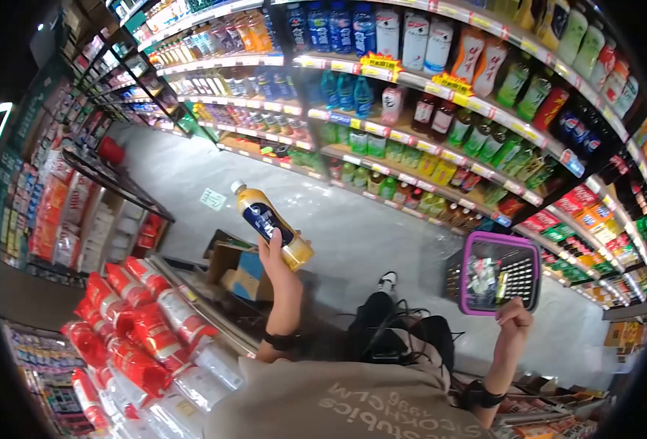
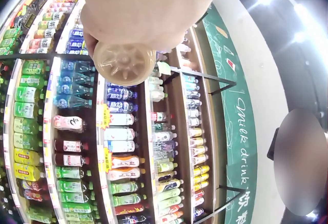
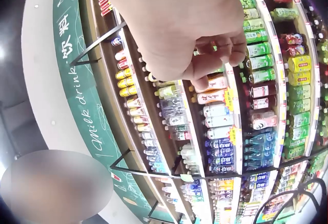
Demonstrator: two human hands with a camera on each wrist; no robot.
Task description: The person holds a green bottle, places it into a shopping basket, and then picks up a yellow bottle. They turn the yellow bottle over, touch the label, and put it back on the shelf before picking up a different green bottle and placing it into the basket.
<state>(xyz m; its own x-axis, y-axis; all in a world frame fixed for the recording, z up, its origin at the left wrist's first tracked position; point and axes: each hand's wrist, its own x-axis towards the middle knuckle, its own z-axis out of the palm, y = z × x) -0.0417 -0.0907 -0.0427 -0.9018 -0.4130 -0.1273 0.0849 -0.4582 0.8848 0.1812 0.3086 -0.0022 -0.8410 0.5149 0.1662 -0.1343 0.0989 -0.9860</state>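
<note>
My left hand (image 1: 277,267) holds a bottle of yellow drink (image 1: 298,252) with a dark blue label and white cap, tilted over the aisle. In the left wrist view the bottle's clear ribbed base (image 2: 124,65) shows beneath the left hand (image 2: 143,13); the fingers are mostly hidden. My right hand (image 1: 514,322) hangs by the near edge of a purple-rimmed basket (image 1: 468,274) with several items in it; contact with the rim cannot be told. The right wrist view shows the right hand (image 3: 179,34) with loosely curled fingers and nothing visible in them.
Shelves of bottled drinks (image 1: 411,139) curve along the far side of the aisle. Red and clear packages (image 1: 144,336) are piled at the lower left, next to an open cardboard box (image 1: 225,267). Grey floor (image 1: 338,234) lies between the shelves and my legs.
</note>
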